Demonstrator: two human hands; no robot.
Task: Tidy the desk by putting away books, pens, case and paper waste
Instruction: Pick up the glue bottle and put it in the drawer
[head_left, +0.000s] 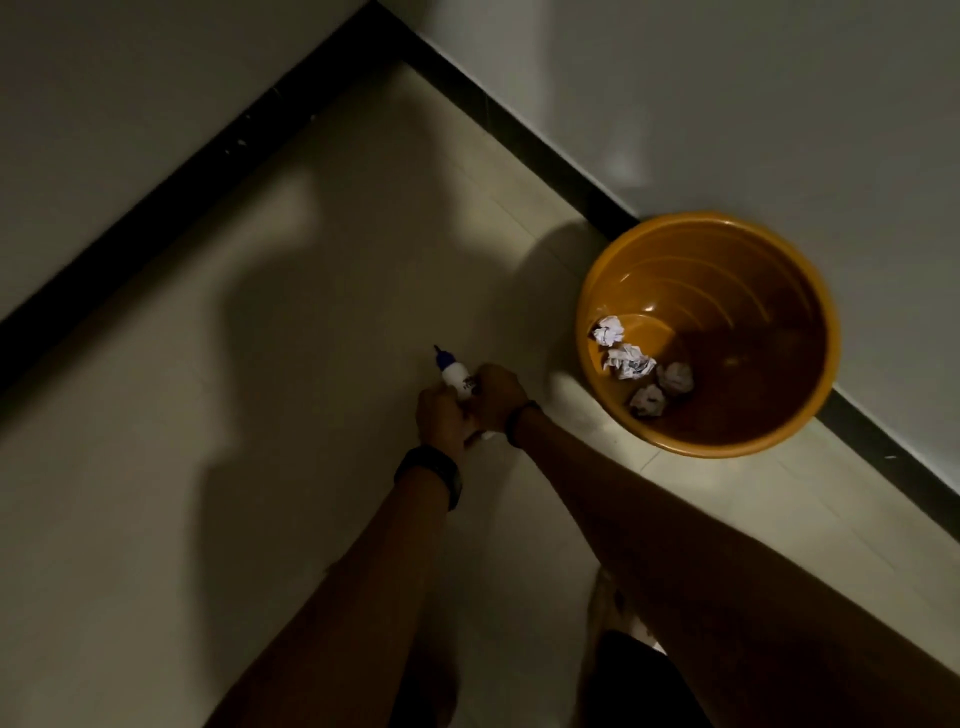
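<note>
An orange bin (613, 291) stands on the floor against the wall at the right. Several crumpled paper balls (628, 362) lie at its bottom. Left of the bin, both my hands meet over the floor around a white marker pen (453, 375) with a blue tip that points up and away. My left hand (440, 418) grips the pen's lower body. My right hand (497, 395) curls around the pen from the right. The pen's lower end is hidden by my fingers.
Pale tiled floor (260, 415) fills the corner, bordered by a black skirting (171, 187) under white walls. The room is dim, with my shadow across the floor. My foot (605, 597) shows near the bottom edge.
</note>
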